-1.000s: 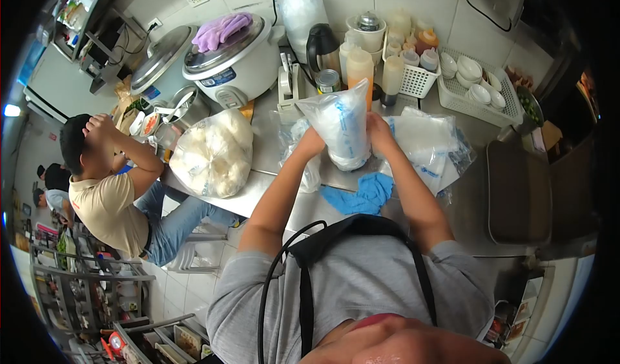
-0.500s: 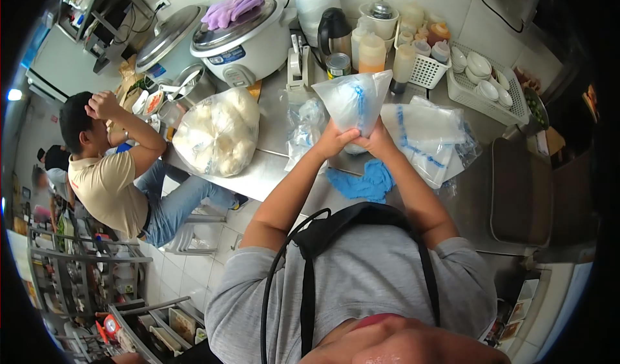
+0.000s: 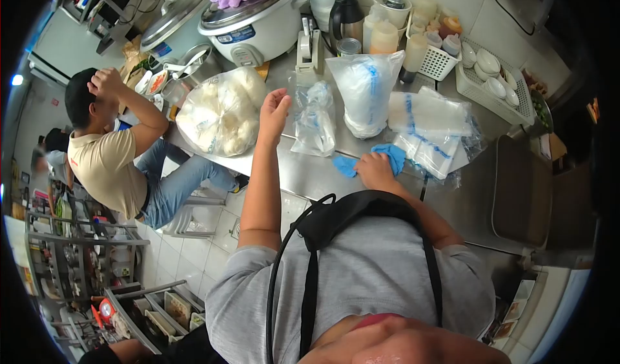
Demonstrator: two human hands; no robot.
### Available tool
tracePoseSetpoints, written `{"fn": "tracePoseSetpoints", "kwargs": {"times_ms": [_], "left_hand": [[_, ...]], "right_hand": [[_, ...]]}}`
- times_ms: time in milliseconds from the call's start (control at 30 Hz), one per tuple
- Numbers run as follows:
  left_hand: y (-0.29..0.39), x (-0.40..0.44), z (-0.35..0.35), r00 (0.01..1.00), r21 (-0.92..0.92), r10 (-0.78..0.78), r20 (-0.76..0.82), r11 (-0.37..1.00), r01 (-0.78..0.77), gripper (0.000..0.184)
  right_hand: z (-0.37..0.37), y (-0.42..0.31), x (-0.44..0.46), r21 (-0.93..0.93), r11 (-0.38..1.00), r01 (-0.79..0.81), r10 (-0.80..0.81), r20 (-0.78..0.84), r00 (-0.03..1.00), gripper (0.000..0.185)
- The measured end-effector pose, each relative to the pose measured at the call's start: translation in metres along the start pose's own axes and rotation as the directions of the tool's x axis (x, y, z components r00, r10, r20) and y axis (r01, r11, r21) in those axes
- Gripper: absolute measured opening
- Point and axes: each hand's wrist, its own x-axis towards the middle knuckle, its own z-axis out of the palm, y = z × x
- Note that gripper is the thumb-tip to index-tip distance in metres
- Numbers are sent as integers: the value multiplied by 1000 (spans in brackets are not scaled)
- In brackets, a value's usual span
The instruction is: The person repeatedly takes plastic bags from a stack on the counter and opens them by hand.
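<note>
My right hand (image 3: 376, 171) is closed over a crumpled blue cloth (image 3: 389, 152) on the steel table, near the front edge. My left hand (image 3: 274, 114) is raised and holds nothing, its fingers loosely extended. It is just right of a big clear bag of round white portions (image 3: 223, 115). Ahead of my right hand, a clear plastic bag with blue print (image 3: 365, 99) stands upright on the table, its mouth flared and its lower part full of something white. Between it and my left hand lies a crumpled clear bag (image 3: 316, 115).
Flat printed plastic bags (image 3: 431, 122) lie at the right. Behind are a rice cooker (image 3: 248, 31) with purple gloves on its lid, a tape dispenser (image 3: 309, 47), sauce bottles (image 3: 384, 38) and a basket of bowls (image 3: 465, 93). A person (image 3: 110, 151) sits at the left.
Both hands have let go of the printed bag's neck, and it now stands on the table, open-mouthed. My left hand moved left; my right hand came back onto the blue cloth.
</note>
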Motion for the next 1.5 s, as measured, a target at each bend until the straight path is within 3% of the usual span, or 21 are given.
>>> {"fn": "tracePoseSetpoints", "kwargs": {"times_ms": [100,200,300,400,500,633,767,833,900,1000,1100,1233,1333,1433,1467,1500], "left_hand": [[-6,-6,-9,1000,21,-12,-21,1000,12,31],[-15,-11,-10,999,23,-34,-20,999,34,31],[-19,-17,-9,999,10,-37,-10,999,37,30],[-24,-21,-14,1000,9,16,0,1000,-16,30],[-29,-26,-20,1000,43,-13,-16,999,14,31],[-47,-30,-24,994,17,-109,-30,994,109,34],[-78,-31,-10,923,44,-383,37,923,381,37],[-96,-27,5,942,75,-325,-78,941,331,28],[-103,-15,12,961,100,-269,-70,956,275,21],[-102,-12,23,981,65,-178,-72,981,183,15],[-84,-14,26,990,66,-130,-58,989,134,13],[-55,-33,37,995,161,33,96,986,-48,12],[-27,-53,51,960,64,115,256,989,-135,14],[-4,-56,48,957,-166,71,283,986,-24,14],[1,-55,45,961,-178,68,268,984,-20,13],[6,-54,43,968,-182,80,238,983,-37,13]], "right_hand": [[-36,-14,30,42,999,-7,1,145,989,13],[-41,-37,72,229,970,82,-79,-24,997,17],[-31,-58,105,216,972,91,-83,-46,995,16],[-9,-67,125,59,991,-123,129,-109,986,14],[14,-57,128,-2,994,-105,105,-80,991,16],[24,-46,121,32,993,-112,112,-8,994,24],[3,-54,108,96,994,-47,54,-70,996,30],[0,-61,103,34,999,1,1,-76,997,28],[3,-64,102,-62,998,22,-23,-12,1000,22],[20,-54,109,-115,991,71,-85,-119,989,16],[17,-38,122,89,993,-73,77,-39,996,14],[10,-30,136,116,980,-163,168,-37,985,14],[5,-30,142,168,968,-188,179,65,982,16],[-19,-36,148,201,954,-223,195,150,969,21],[-29,-44,139,126,984,-129,145,-122,982,23],[-29,-43,140,157,984,-88,115,-168,979,20]]}}
